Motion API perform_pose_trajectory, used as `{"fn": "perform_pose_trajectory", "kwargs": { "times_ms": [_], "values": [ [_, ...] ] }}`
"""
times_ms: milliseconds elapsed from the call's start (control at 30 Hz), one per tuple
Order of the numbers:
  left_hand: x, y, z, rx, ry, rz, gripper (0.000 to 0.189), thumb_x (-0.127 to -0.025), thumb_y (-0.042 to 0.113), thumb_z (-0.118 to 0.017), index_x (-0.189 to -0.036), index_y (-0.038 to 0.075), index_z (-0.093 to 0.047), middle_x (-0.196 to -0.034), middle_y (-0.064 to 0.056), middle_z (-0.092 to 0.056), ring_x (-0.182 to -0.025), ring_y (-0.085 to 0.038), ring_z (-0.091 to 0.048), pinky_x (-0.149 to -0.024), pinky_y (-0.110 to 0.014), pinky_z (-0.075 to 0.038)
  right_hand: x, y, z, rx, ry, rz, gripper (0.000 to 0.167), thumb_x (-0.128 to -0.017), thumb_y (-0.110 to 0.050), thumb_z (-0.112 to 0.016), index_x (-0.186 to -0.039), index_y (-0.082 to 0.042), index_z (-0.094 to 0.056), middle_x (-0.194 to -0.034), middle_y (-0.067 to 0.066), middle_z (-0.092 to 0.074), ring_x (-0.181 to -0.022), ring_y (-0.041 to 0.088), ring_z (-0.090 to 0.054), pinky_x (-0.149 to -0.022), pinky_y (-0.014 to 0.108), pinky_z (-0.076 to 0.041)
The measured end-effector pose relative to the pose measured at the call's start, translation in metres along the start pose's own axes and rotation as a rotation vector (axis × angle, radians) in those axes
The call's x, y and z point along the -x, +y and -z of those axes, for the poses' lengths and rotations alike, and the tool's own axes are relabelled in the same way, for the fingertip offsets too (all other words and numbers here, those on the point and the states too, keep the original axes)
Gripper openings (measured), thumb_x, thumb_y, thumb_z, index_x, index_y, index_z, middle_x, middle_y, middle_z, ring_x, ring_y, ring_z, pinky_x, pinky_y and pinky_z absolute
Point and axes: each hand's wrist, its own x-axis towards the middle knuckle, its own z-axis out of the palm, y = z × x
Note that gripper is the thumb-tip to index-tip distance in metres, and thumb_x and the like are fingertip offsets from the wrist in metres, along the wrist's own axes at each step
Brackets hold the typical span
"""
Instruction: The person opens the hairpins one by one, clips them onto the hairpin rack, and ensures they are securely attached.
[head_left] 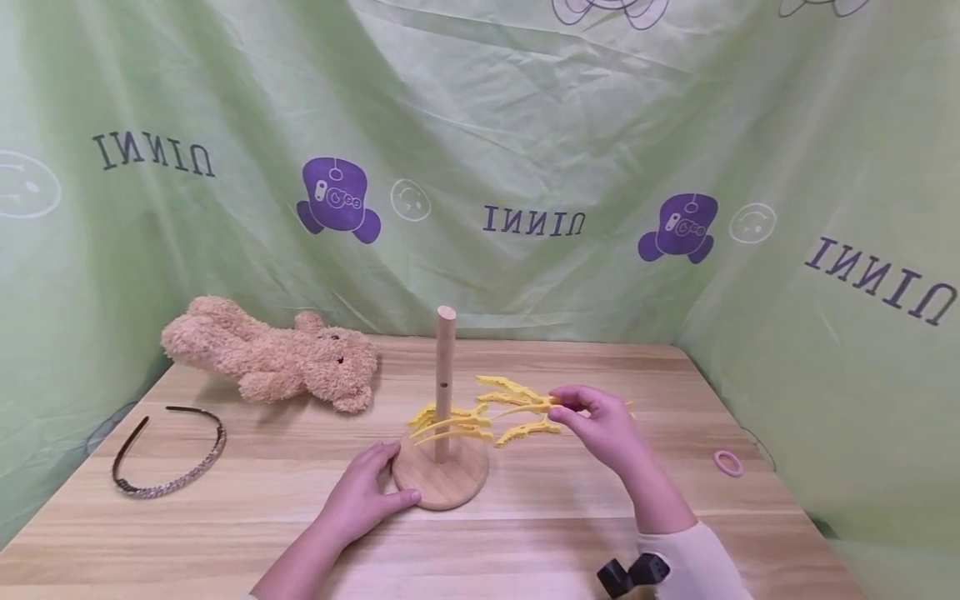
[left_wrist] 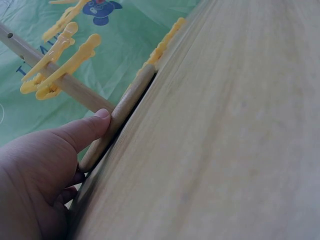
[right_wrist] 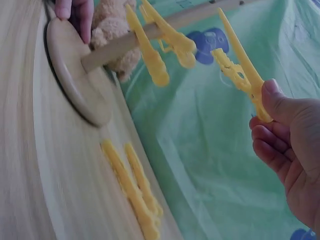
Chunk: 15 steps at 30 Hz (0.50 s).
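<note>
My left hand (head_left: 360,496) grips the edge of the wooden stand's round base (head_left: 444,490), its thumb over the rim in the left wrist view. From the base rises an upright round post (head_left: 446,350). Two yellow hair clips (right_wrist: 150,55) are clamped across this post, one above the other. Right of them, my right hand (head_left: 609,429) pinches another yellow hair clip (right_wrist: 254,85) by its rear end between thumb and fingers. That clip's jaws are spread and point toward the post, apart from it. More yellow clips (right_wrist: 132,192) lie on the table beyond the base.
A plush teddy bear (head_left: 277,354) lies at the back left, with a beaded headband (head_left: 176,483) in front of it. Toward the right edge of the wooden table (head_left: 555,542) lies a pink ring (head_left: 727,463). A green printed curtain (head_left: 480,150) encloses the back and sides.
</note>
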Motion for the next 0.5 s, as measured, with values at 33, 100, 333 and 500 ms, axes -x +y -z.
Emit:
{"fn": "perform_pose_trajectory", "kwargs": {
  "times_ms": [33, 100, 333, 500],
  "values": [
    [0.0, 0.0, 0.0, 0.0, -0.001, -0.001, 0.086, -0.072, 0.041, -0.085, -0.136, -0.005, -0.052, -0.142, -0.029, -0.05, -0.137, -0.047, -0.04, -0.115, -0.061, -0.031, -0.003, -0.003, -0.004, 0.001, -0.01, 0.014, 0.026, -0.084, -0.013, -0.076, -0.107, -0.001, -0.072, -0.095, 0.011, -0.074, -0.083, 0.01, -0.063, -0.065, 0.019, -0.056],
    [0.0, 0.0, 0.0, 0.0, -0.001, -0.001, 0.086, -0.072, 0.041, -0.085, -0.136, -0.005, -0.052, -0.142, -0.028, -0.05, -0.137, -0.047, -0.04, -0.115, -0.06, -0.031, -0.008, -0.009, -0.012, 0.003, -0.025, 0.041, 0.025, -0.084, -0.013, -0.076, -0.106, -0.002, -0.073, -0.094, 0.009, -0.075, -0.082, 0.011, -0.063, -0.063, 0.019, -0.055],
    [0.0, -0.001, 0.0, -0.002, 0.006, -0.017, 0.086, -0.071, 0.041, -0.085, -0.136, -0.006, -0.052, -0.141, -0.028, -0.051, -0.136, -0.047, -0.041, -0.115, -0.06, -0.031, -0.022, -0.025, -0.039, 0.005, -0.075, 0.125, 0.023, -0.084, -0.015, -0.077, -0.104, -0.005, -0.074, -0.091, 0.006, -0.076, -0.082, 0.015, -0.064, -0.061, 0.02, -0.052],
    [0.0, -0.002, -0.001, -0.001, 0.005, -0.02, 0.086, -0.072, 0.041, -0.084, -0.136, -0.006, -0.052, -0.141, -0.028, -0.051, -0.137, -0.047, -0.04, -0.115, -0.06, -0.031, -0.027, -0.033, -0.053, 0.026, -0.099, 0.164, 0.023, -0.082, -0.016, -0.078, -0.102, -0.005, -0.075, -0.093, 0.005, -0.075, -0.086, 0.018, -0.065, -0.07, 0.022, -0.055]
  ]
}}
